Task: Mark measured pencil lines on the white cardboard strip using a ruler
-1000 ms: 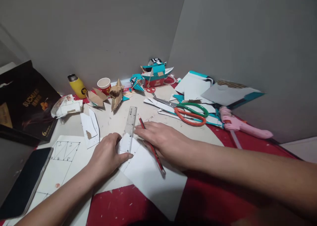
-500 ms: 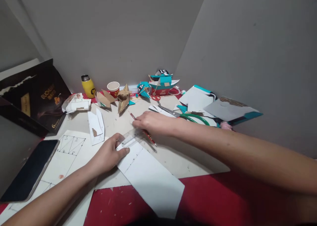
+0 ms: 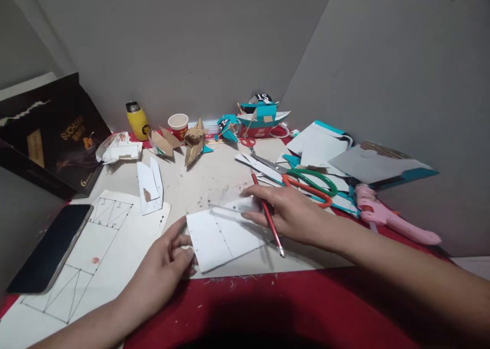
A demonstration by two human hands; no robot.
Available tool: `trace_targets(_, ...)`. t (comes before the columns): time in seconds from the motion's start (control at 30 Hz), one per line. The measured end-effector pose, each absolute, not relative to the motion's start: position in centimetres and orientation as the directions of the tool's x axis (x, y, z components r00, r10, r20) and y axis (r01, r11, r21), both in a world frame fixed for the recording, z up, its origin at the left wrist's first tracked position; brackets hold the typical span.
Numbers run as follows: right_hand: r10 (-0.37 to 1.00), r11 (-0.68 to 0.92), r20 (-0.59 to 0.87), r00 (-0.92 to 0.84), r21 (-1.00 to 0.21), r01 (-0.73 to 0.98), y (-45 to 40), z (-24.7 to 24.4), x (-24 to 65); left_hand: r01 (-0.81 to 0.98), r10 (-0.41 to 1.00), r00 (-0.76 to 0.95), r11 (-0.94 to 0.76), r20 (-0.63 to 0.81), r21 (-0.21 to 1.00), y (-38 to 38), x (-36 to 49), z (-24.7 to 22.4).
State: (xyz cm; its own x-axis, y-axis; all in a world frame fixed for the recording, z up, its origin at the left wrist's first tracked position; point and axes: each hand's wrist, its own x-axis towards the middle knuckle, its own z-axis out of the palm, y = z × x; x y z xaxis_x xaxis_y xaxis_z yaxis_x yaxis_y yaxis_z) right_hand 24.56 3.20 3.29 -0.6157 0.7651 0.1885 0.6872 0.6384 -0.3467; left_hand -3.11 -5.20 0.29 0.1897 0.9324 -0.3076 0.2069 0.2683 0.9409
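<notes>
A white card (image 3: 214,242) with a pencilled line and small marks lies in front of me, turned sideways. My left hand (image 3: 168,259) has its fingers curled at the card's left edge, thumb near the lower corner. Over the card's right part, my right hand (image 3: 289,214) pinches a clear ruler (image 3: 225,211), whose transparent end is hard to make out. A red pencil (image 3: 271,224) is tucked in that same hand, its eraser end toward me. The hand hides the card's far right end.
Green-handled scissors (image 3: 312,180), orange handles, card scraps (image 3: 317,147) and a pink glue gun (image 3: 394,219) lie right. Paper boats (image 3: 195,142), a cup (image 3: 178,123) and a yellow bottle (image 3: 137,122) stand behind. A phone (image 3: 51,247) rests on a drawn sheet (image 3: 84,252) at left.
The card has turned from pointing toward me to lying sideways. My right hand has moved right and nearer, with pencil and ruler. My left hand has shifted slightly nearer me.
</notes>
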Motion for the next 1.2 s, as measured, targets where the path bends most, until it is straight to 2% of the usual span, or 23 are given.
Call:
trace_targets(0.07, 0.753, 0.652, 0.206, -0.625, -0.357, 0.669, 3.0, 2.9, 24.7, 0.443, 0.959, 0.192, 0.104, -0.207, 0.891, -5.6, -4.2, 0.4)
trace_targets(0.13, 0.725, 0.684, 0.241, -0.645, -0.364, 0.632, 2.6, 2.8, 24.3, 0.618, 0.986, 0.167, -0.117, 0.016, 0.778, -5.8, -5.1, 0.7)
trace_targets(0.23, 0.649, 0.755, 0.285, -0.705, -0.358, 0.550, 1.6, 2.8, 23.2, 0.722, 0.889, 0.242, -0.433, 0.389, 0.540, -5.8, -5.2, 1.1)
trace_targets(0.3, 0.596, 0.797, 0.280, -0.753, -0.318, 0.513, 0.9, 2.8, 22.4, 0.719, 0.796, 0.355, -0.568, 0.490, 0.401, -5.5, -4.7, 1.3)
trace_targets(0.47, 0.511, 0.859, 0.271, -0.816, -0.137, 0.492, -0.8, 2.4, 21.7, 0.612, 0.615, 0.617, -0.767, 0.491, 0.191, -4.8, -4.1, 1.3)
trace_targets(0.63, 0.575, 0.816, 0.179, -0.799, -0.202, 0.542, -1.5, 1.5, 23.2, 0.575, 0.508, 0.712, -0.818, 0.485, 0.012, -5.5, -4.9, 0.2)
trace_targets(0.77, 0.632, 0.772, 0.250, -0.733, -0.281, 0.570, -1.7, 0.9, 24.7, 0.522, 0.465, 0.762, -0.853, 0.452, -0.003, -6.2, -4.7, -0.6)
trace_targets(0.9, 0.591, 0.806, 0.327, -0.737, -0.267, 0.528, -1.8, 0.4, 26.1, 0.510, 0.480, 0.761, -0.858, 0.437, 0.056, -6.8, -4.3, -0.8)
trace_targets(0.97, 0.589, 0.807, 0.329, -0.738, -0.278, 0.520, -1.9, 0.3, 26.8, 0.539, 0.512, 0.745, -0.840, 0.428, 0.066, -7.2, -4.2, -0.7)
trace_targets(1.1, 0.673, 0.726, 0.258, -0.693, -0.408, 0.554, -1.9, 0.5, 27.5, 0.571, 0.522, 0.734, -0.821, 0.434, 0.021, -7.3, -4.1, -0.3)
trace_targets(1.2, 0.614, 0.776, 0.275, -0.740, -0.382, 0.502, -1.6, 0.9, 27.6, 0.575, 0.513, 0.740, -0.818, 0.436, -0.014, -6.9, -4.2, 0.0)
